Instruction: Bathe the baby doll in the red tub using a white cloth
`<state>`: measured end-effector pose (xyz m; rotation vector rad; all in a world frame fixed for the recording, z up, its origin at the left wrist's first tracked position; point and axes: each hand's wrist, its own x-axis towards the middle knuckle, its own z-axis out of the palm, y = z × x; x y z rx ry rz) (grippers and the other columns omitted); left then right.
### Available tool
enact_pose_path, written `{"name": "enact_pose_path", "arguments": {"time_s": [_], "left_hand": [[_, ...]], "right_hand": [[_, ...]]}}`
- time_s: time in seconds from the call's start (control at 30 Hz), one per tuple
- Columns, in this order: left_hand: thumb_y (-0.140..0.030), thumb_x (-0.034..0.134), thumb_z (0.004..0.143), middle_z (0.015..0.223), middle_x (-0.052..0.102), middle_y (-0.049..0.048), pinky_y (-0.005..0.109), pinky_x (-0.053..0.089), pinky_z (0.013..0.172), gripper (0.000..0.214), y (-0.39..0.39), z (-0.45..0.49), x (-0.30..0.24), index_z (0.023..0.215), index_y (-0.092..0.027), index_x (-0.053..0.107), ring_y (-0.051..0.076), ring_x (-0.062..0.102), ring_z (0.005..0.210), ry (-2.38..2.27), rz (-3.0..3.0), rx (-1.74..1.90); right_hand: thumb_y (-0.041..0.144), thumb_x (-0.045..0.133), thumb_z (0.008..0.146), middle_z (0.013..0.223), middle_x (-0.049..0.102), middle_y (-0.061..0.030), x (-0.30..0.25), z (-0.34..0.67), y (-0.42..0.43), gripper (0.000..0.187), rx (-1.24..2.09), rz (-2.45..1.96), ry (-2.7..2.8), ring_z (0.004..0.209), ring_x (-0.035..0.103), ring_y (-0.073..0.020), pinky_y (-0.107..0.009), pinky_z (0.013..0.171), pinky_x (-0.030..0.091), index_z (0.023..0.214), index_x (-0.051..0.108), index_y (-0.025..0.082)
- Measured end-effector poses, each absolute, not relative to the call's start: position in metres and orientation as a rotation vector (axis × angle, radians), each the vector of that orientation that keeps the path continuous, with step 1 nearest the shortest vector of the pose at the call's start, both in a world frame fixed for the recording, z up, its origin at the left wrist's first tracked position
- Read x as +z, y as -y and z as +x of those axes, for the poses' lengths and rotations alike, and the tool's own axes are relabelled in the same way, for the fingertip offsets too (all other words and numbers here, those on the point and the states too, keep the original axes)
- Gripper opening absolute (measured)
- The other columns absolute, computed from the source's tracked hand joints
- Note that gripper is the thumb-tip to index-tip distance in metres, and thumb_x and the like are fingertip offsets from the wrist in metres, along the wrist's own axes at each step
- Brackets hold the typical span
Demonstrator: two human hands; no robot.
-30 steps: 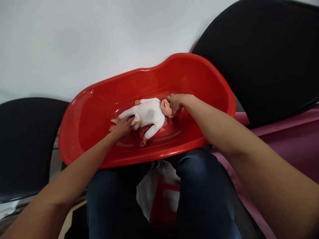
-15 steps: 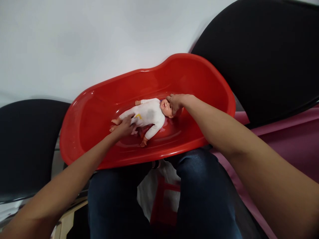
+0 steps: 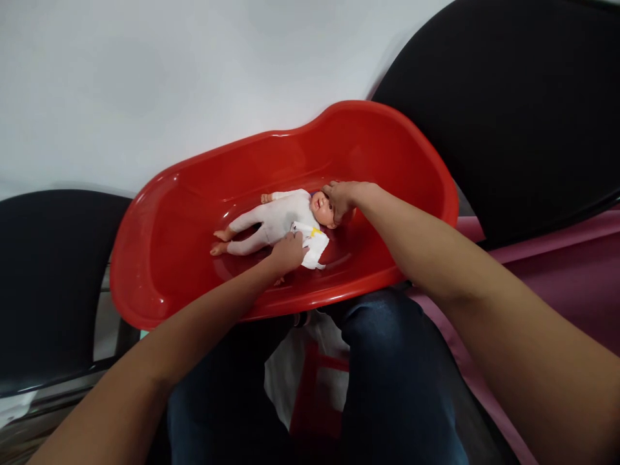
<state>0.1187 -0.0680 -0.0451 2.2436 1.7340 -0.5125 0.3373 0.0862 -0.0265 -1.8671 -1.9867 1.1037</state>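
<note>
Inside a red tub (image 3: 203, 155), a doll (image 3: 278, 217) in a white suit lies on its back, its head toward the right and its bare feet toward the left. The right hand (image 3: 343, 199) rests against the top of the doll's head with its fingers bent over it; I cannot tell how firmly it grips, if at all. The left hand (image 3: 289, 250) is closed, its fingers pinching the edge of a white cloth (image 3: 316, 247) with a yellow patch. This cloth spreads over the doll's near shoulder and hides most of that arm; whether it touches the suit cannot be made out. The near rim of the tub is just by the person's knees, in dark jeans (image 3: 397, 361). Black chairs (image 3: 518, 110) stand at both ends, with pink fabric (image 3: 557, 271) at the right.
</note>
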Motion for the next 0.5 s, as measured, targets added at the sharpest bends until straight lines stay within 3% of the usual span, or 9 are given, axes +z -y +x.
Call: {"name": "enact_pose_path", "arguments": {"time_s": [0.27, 0.5], "left_hand": [[-0.06, 0.055, 0.106, 0.142, 0.064, 0.0325, 0.042, 0.054, 0.097, 0.067, 0.072, 0.125, -0.042, 0.145, -0.006, 0.053, 0.039, 0.069, 0.123, -1.886, 2.207, -0.533], [-0.045, 0.047, 0.112, 0.132, 0.075, 0.0207, 0.037, 0.054, 0.095, 0.047, 0.059, 0.113, -0.055, 0.144, -0.013, 0.058, 0.032, 0.073, 0.122, -1.664, 2.173, -0.558]], "right_hand": [[0.026, 0.04, 0.105, 0.122, 0.074, -0.0187, -0.027, 0.337, -0.087, 0.056, 1.08, -1.853, 1.994, 0.125, 0.067, -0.0271, -0.022, 0.079, 0.047, 0.066, 0.062, -0.006], [0.023, 0.042, 0.103, 0.111, 0.076, -0.0164, -0.026, 0.336, -0.091, 0.055, 1.087, -1.884, 2.049, 0.117, 0.069, -0.0225, -0.019, 0.075, 0.044, 0.056, 0.055, -0.002]]}}
